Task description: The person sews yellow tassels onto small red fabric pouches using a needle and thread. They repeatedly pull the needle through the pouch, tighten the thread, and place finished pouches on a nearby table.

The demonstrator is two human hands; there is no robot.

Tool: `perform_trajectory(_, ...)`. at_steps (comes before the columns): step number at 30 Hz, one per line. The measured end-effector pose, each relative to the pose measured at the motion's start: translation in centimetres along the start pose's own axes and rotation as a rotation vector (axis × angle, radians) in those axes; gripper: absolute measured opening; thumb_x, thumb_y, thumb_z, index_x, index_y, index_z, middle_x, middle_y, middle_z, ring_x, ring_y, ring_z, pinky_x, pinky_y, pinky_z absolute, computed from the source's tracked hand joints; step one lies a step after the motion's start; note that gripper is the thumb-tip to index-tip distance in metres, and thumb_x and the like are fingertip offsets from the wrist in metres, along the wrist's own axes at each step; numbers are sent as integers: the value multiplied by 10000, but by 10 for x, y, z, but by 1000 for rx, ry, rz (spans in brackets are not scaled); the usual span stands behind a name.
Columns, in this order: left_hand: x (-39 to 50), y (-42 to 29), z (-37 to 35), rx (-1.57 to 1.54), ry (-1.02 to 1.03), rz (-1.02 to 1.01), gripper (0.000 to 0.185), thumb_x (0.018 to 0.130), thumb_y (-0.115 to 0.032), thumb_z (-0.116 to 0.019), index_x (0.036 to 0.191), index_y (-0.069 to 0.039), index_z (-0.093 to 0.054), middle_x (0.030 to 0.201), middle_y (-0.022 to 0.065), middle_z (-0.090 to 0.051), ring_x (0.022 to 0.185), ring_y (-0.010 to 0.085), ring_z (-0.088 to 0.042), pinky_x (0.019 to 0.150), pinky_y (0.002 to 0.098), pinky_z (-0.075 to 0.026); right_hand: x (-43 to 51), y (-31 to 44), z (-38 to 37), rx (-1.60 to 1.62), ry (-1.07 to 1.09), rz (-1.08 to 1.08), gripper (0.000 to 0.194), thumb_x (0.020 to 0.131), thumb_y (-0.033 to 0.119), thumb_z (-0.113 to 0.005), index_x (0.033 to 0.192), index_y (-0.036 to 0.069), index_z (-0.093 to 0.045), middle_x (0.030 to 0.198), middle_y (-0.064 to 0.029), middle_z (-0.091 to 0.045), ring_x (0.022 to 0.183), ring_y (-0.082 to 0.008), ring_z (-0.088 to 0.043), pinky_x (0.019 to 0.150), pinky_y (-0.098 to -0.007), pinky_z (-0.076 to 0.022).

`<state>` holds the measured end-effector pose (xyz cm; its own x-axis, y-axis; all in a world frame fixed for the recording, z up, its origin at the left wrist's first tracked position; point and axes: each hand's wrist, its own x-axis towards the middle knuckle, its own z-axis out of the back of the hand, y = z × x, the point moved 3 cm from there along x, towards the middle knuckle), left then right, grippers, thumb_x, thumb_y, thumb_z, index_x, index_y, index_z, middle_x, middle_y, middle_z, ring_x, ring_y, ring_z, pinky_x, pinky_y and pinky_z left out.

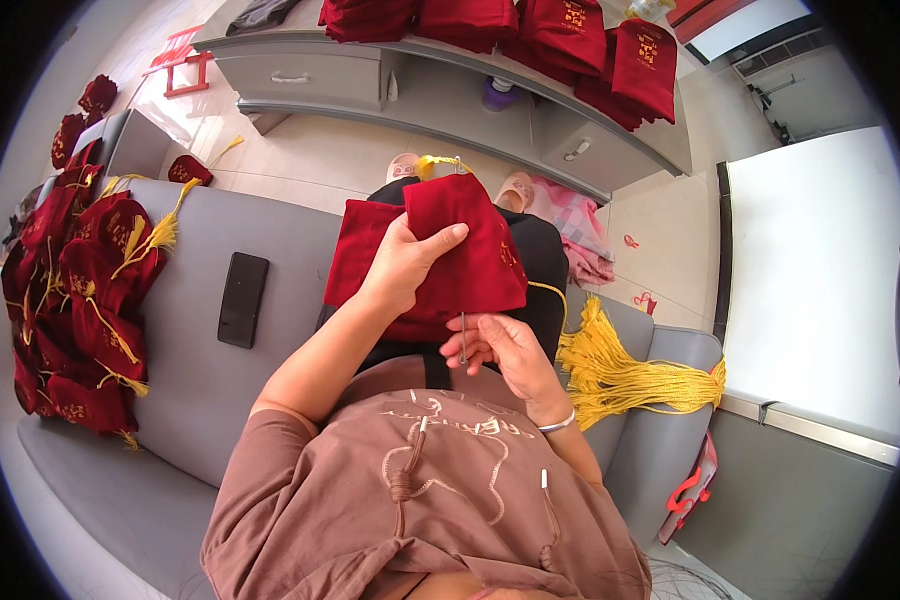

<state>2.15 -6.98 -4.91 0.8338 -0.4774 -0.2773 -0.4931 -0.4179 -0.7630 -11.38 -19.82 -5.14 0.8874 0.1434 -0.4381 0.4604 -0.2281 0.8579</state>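
Note:
My left hand (pixel 412 259) grips a dark red velvet pouch (pixel 480 247) with yellow lettering, thumb on top, above my lap. A thin metal rod (pixel 463 337) with a looped lower end juts from the pouch's near edge, between the fingers of my right hand (pixel 502 349); whether they grip it is unclear. Its hooked far tip shows beyond the pouch's far edge, with a yellow cord (pixel 439 160) by it. More red cloth (pixel 356 244) lies under the pouch. Another yellow cord runs right towards a bundle of yellow tassels (pixel 630 382) on the sofa.
A black phone (pixel 243 300) and a heap of red pouches with yellow tassels (pixel 82 300) lie on the grey sofa (pixel 187 360) at left. Stacked red pouches (pixel 562 37) stand on the low cabinet (pixel 450 112) ahead. Pink cloth (pixel 570 225) lies on the floor.

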Motion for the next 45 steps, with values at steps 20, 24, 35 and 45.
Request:
perform_trajectory(20, 4, 4, -4, -104, 9, -96, 278, 946, -107, -594, 1206, -22, -544, 1095, 29, -632, 1012, 106, -595, 873, 285, -506, -2, 8, -5, -1023, -536, 625, 94, 842, 56, -680, 843, 47, -587, 615, -98, -610, 520, -249, -618, 481, -330, -474)
perform_trajectory(24, 6, -4, -4, -144, -2, -103, 245, 941, -101, -595, 1171, -29, -554, 1058, 24, -630, 972, 104, -605, 839, 282, -513, -7, 8, -1, -1039, -497, 654, 76, 848, 26, -664, 851, 34, -589, 593, -84, -591, 519, -210, -620, 476, -300, -461)
perform_trajectory(35, 23, -52, 4, -348, -43, -219, 274, 887, -37, -641, 1148, -46, -556, 1099, 82, -642, 1022, 202, -639, 880, 355, -542, -38, -3, 21, -779, -446, 426, 45, 919, 69, -583, 926, 26, -576, 660, -80, -570, 543, -174, -559, 508, -299, -439)
perform_trajectory(45, 47, -56, 19, -317, -170, -170, 117, 944, -120, -590, 1031, -47, -619, 1033, 80, -677, 932, 194, -673, 809, 349, -571, -23, 12, 46, -862, -623, 578, 99, 951, 96, -567, 947, 15, -623, 779, -108, -668, 568, -136, -549, 543, -263, -432)
